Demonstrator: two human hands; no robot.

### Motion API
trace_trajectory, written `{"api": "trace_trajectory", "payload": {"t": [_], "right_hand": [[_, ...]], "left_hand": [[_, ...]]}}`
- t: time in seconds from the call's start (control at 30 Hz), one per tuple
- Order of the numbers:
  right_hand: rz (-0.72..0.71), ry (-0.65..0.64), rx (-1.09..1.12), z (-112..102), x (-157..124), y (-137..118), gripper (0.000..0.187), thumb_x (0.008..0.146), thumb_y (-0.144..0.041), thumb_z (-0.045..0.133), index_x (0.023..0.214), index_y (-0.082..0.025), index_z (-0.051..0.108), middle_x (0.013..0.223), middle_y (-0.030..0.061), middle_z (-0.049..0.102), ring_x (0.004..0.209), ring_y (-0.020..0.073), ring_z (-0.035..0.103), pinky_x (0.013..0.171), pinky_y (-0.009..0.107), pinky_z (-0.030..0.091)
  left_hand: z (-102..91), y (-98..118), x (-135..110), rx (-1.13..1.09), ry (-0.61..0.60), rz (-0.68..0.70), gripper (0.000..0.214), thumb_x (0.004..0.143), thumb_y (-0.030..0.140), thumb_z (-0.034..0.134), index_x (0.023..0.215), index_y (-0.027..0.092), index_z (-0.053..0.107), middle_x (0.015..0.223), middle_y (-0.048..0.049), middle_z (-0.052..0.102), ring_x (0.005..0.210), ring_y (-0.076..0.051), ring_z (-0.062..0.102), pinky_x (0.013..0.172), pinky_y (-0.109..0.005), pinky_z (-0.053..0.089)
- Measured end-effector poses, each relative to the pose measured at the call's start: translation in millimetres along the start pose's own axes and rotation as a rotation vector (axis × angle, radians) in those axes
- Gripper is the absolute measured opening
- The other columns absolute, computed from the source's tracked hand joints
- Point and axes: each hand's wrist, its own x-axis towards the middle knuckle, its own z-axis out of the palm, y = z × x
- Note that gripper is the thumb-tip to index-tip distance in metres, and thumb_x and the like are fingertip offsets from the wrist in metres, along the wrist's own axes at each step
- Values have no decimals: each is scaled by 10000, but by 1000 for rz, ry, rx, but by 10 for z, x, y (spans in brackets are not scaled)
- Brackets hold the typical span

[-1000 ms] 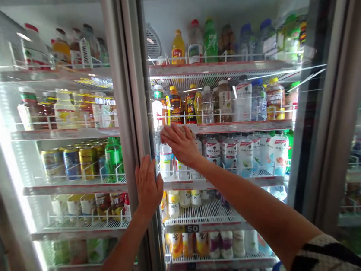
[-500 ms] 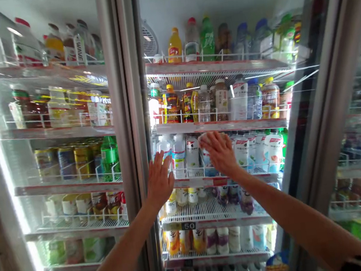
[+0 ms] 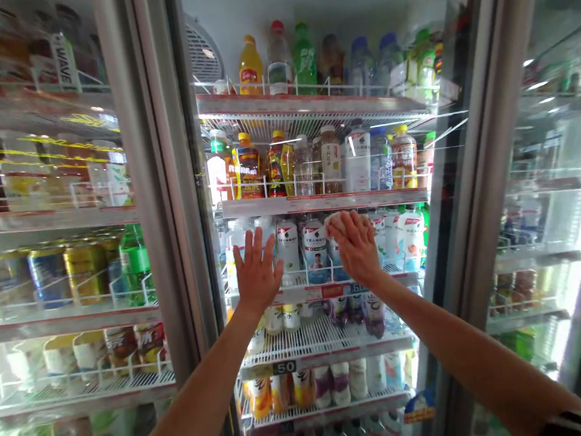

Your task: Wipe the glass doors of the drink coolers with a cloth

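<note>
My left hand (image 3: 257,271) lies flat on the glass door (image 3: 314,54) of a drinks fridge, with its fingers spread and pointing up. My right hand (image 3: 356,251) presses on the same pane a little to the right, its fingers closed over a small white cloth (image 3: 333,221) that shows above the fingertips. Behind the glass at hand height stands a row of white-labelled bottles (image 3: 289,242) on a wire shelf.
A metal door post (image 3: 161,191) separates this door from the left fridge, which holds cans (image 3: 80,266) and a green bottle (image 3: 135,264). A slanted frame (image 3: 477,155) borders the door on the right, with another fridge beyond it. Several shelves of bottles fill the cabinet.
My left hand has slid right from the door post onto the glass. My right hand has moved right and down across the pane. The view has shifted to the right.
</note>
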Motion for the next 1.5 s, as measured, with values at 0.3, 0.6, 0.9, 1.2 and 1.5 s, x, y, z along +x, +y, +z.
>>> {"api": "trace_trajectory", "payload": {"t": [0.3,0.6,0.9,1.2,1.5], "right_hand": [[-175,-93,43,-1,-366,-11,477,853,-152,429,1311,-281,457,1428,27,401,1397,212,176,1136,489,172],[-153,-88,60,-46,-625,-90,508,840,-132,426,1328,-272,437,1436,29,387,1397,219,174,1132,477,210],[132,112,-44,-58,-186,388,599,856,-128,405,1413,-303,272,1534,41,135,1400,270,150,1087,543,260],[355,238,-148,-142,-526,1095,479,875,-173,379,1348,-236,418,1465,112,310,1357,283,275,1045,552,321],[130,171,-22,156,75,185,571,867,-178,394,1413,-307,286,1503,42,239,1382,272,213,1089,536,265]], "left_hand": [[49,-53,-32,-41,56,20,571,862,310,493,1397,228,310,1473,-103,285,1393,-223,143,1142,-468,76],[47,-56,-20,-12,65,39,631,857,294,501,1427,249,233,1489,-93,240,1392,-234,145,1140,-475,87],[13,-66,-9,-64,79,38,625,849,300,519,1417,277,258,1485,-79,267,1387,-239,180,1138,-472,100],[-18,-252,399,-23,142,-23,624,859,337,484,1426,259,235,1506,-84,207,1392,-260,161,1124,-512,97],[3,-248,405,-20,142,-27,639,858,345,488,1432,258,220,1503,-90,215,1392,-265,163,1122,-510,98]]}}
